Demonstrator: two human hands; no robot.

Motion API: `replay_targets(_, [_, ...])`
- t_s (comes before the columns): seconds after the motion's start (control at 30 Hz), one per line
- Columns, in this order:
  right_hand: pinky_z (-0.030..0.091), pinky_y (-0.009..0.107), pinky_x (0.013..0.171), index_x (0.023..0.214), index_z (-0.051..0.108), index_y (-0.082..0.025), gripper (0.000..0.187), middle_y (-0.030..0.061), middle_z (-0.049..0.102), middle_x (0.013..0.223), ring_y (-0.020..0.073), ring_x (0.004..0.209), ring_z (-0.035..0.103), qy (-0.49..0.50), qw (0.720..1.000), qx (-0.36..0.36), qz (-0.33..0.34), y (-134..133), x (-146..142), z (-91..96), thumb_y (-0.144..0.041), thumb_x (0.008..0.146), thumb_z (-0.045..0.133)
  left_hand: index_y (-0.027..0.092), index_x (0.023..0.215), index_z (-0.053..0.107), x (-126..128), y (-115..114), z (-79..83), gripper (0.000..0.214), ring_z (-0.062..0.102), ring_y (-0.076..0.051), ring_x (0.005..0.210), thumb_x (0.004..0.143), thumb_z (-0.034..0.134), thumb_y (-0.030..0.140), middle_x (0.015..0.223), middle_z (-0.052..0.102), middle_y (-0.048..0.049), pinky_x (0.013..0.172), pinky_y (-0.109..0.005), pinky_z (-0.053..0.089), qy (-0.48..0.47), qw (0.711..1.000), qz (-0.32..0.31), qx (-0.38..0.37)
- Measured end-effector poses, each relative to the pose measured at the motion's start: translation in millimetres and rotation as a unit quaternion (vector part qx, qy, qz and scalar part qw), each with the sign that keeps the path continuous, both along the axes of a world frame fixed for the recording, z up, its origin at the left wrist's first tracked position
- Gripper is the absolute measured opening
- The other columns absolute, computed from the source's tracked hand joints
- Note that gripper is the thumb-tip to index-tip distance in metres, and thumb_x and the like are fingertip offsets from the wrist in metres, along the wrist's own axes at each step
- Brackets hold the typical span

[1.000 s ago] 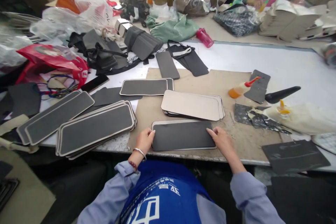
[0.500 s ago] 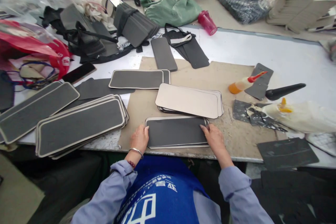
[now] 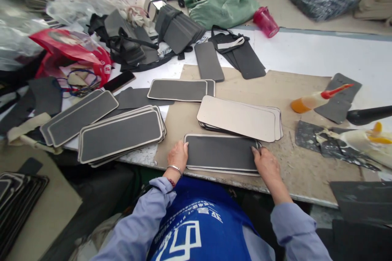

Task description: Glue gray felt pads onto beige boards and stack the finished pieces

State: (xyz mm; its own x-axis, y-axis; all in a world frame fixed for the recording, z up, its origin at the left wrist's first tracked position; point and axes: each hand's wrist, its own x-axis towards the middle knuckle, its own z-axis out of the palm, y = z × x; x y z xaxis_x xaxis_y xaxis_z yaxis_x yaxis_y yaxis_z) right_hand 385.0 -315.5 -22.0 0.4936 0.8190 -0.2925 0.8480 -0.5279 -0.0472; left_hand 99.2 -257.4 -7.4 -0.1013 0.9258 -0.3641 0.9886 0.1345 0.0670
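Note:
A dark rectangular panel (image 3: 221,151) with a pale border lies on a brown board (image 3: 294,171) at the near table edge, on top of another like it. My left hand (image 3: 177,155) grips its left end, fingers curled over the edge. Its right end is pinched by my right hand (image 3: 266,163). Just beyond lies a stack of pale panels (image 3: 239,117), face down. To the left sits a stack of dark bordered panels (image 3: 121,135).
An orange glue bottle with a red nozzle (image 3: 315,98) and a black tool (image 3: 369,114) lie right. A single panel (image 3: 179,89) lies behind. Plastic bags (image 3: 73,49), black straps, a phone (image 3: 119,81), a pink cup (image 3: 266,21) crowd the back. Panels (image 3: 15,200) sit low left.
The camera has tilted down and shifted. My hands have stayed on the panel's two ends; the right hand has slid from on top of the corner to its outer edge.

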Motion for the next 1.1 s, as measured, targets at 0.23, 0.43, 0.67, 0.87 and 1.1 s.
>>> replay_targets(0.23, [0.04, 0.03, 0.069, 0.092, 0.059, -0.012, 0.038, 0.0149, 0.064, 0.085, 0.0227, 0.082, 0.06, -0.005, 1.0, -0.006, 0.006, 0.7, -1.4, 2.7, -0.041, 0.09, 0.035, 0.017, 0.091, 0.053, 2.1, -1.3, 0.7, 0.032, 0.062, -0.021, 0.082, 0.091, 0.029, 0.038, 0.089, 0.065, -0.0092, 0.062, -0.028, 0.04, 0.007, 1.0, 0.009, 0.001])
replay_targets(0.43, [0.038, 0.03, 0.068, 0.092, 0.059, -0.011, 0.038, 0.0153, 0.064, 0.088, 0.0229, 0.083, 0.06, -0.007, 1.0, -0.004, 0.01, 1.3, -0.1, -0.6, -0.041, 0.09, 0.036, 0.016, 0.092, 0.053, 1.9, -2.8, -2.0, 0.033, 0.062, -0.022, 0.083, 0.091, 0.028, 0.038, 0.089, 0.065, -0.0102, 0.061, -0.028, 0.039, 0.016, 1.0, 0.01, 0.012])
replay_targets(0.67, [0.037, 0.028, 0.067, 0.092, 0.058, -0.012, 0.035, 0.014, 0.064, 0.091, 0.0214, 0.083, 0.06, -0.012, 1.0, 0.001, 0.007, 2.9, -4.7, 2.9, -0.039, 0.09, 0.036, 0.016, 0.089, 0.054, 0.8, -6.0, -7.4, 0.033, 0.062, -0.022, 0.081, 0.091, 0.028, 0.037, 0.088, 0.065, -0.0101, 0.061, -0.028, 0.04, 0.029, 0.999, -0.007, 0.043])
replay_targets(0.87, [0.038, 0.027, 0.07, 0.094, 0.058, -0.01, 0.033, 0.0149, 0.064, 0.092, 0.0206, 0.087, 0.06, -0.012, 1.0, -0.004, 0.001, 3.7, -6.7, 3.6, -0.036, 0.091, 0.037, 0.016, 0.09, 0.054, 1.7, -5.2, -6.9, 0.033, 0.062, -0.022, 0.077, 0.09, 0.029, 0.038, 0.087, 0.065, -0.0104, 0.06, -0.029, 0.04, 0.045, 0.998, -0.007, 0.043])
replay_targets(1.1, [0.04, 0.029, 0.072, 0.096, 0.058, -0.01, 0.035, 0.016, 0.064, 0.095, 0.0222, 0.088, 0.06, 0.008, 1.0, -0.012, -0.003, 5.8, -6.5, 6.9, -0.036, 0.091, 0.035, 0.017, 0.089, 0.054, 2.5, -5.1, -3.8, 0.032, 0.062, -0.021, 0.078, 0.09, 0.03, 0.037, 0.087, 0.065, -0.0102, 0.061, -0.029, 0.041, 0.034, 0.999, -0.005, 0.036])
